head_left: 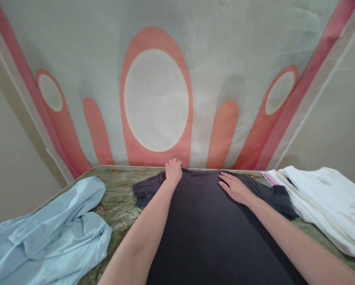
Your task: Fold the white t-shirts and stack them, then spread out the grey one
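A black T-shirt (207, 229) lies spread out on the table in front of me, its collar end at the far edge and its short sleeves out to both sides. My left hand (174, 170) is closed at the shirt's upper left shoulder, its fingers curled down over the cloth; the fingertips are partly hidden. On the upper right shoulder rests my right hand (235, 187), flat, with the fingers extended and holding nothing. The left sleeve (147, 190) looks bunched and creased.
A crumpled light blue satiny garment (61, 233) lies at the left. Folded white clothes (329, 198) are stacked at the right. The table covering (121, 182) is green and brown. Behind its far edge stands a grey wall hanging (204, 71) with orange shapes.
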### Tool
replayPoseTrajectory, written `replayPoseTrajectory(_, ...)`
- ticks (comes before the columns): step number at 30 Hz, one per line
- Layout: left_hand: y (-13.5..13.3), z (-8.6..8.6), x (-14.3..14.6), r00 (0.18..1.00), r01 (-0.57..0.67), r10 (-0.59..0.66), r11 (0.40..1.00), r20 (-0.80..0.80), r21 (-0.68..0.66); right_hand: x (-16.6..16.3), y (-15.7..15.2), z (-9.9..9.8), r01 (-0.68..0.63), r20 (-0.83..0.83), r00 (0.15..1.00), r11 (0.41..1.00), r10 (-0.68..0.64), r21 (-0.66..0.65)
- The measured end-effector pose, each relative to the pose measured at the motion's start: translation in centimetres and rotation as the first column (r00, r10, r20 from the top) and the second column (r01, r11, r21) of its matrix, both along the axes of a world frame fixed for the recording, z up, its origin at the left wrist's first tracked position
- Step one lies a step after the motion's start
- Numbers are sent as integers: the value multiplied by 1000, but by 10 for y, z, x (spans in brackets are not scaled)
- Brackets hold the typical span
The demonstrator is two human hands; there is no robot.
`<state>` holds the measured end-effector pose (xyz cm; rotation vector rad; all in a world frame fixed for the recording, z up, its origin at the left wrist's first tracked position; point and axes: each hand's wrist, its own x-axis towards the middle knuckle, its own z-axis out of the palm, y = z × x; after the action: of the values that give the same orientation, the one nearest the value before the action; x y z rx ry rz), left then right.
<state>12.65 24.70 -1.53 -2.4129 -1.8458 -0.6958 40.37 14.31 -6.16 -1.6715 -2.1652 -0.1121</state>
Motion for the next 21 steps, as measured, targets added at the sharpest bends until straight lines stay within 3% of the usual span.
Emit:
replayPoseTrajectory(4,6,5,-7,998,-52,53,998,30,-39,3,0,4,4,4,1000,999,-4,37)
replayPoseTrajectory(8,18,3,-26,996,-64,72,986,49,-157,-9,10,24,-44,11,999,998,44,39)
replayPoseTrajectory(14,24,-6,-32,996,7,10,980,85,-198,-86,38,56,-124,20,992,991,125,-40)
replayPoseTrajectory(18,20,-10,-29,996,19,-4,986,87,-168,-138,52,51,-143,-6,990,988,143,-65)
replayPoseTrajectory(21,18,-12,-28,996,30,-18,990,89,-137,-157,53,39,-139,-11,990,989,139,-55)
